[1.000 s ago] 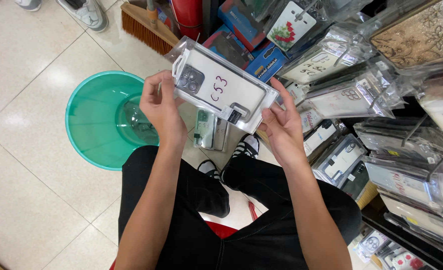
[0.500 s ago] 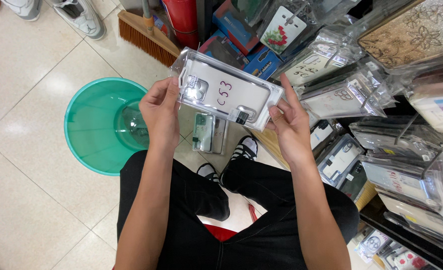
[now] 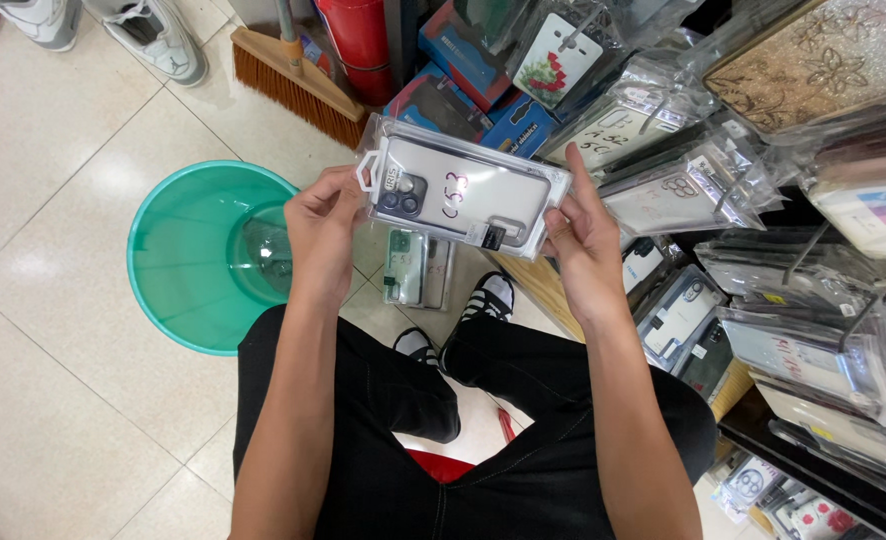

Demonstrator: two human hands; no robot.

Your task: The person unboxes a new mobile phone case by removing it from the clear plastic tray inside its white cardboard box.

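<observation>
Two hands share one package here, so balance the work between them. Starting at the left, the green plastic basin [image 3: 198, 255] sits on the tiled floor beside your knee, and a second packaged phone case [image 3: 415, 268] lies on the tiles just right of it; keep your elbows in so you knock neither. Your left hand [image 3: 323, 225] clamps the left end of the clear packaged phone case [image 3: 463, 195], thumb on top near the camera cutout and fingers curled underneath, right beside the white hang tab. Hold by the edge as you do, so the thumb does not cover the handwritten marking in the middle. The package rides level in front of your chest, above your lap and clear of the floor. At the right end your right hand [image 3: 583, 235] grips the other short edge, fingers closed on it with the forefinger stretched up along the side; I judge that a light pinch is enough, since the thin blister shell will probably flex if squeezed. Farther right, the rack of bagged cases [image 3: 763, 250] crowds close, so keep your right elbow off those hanging sleeves.
</observation>
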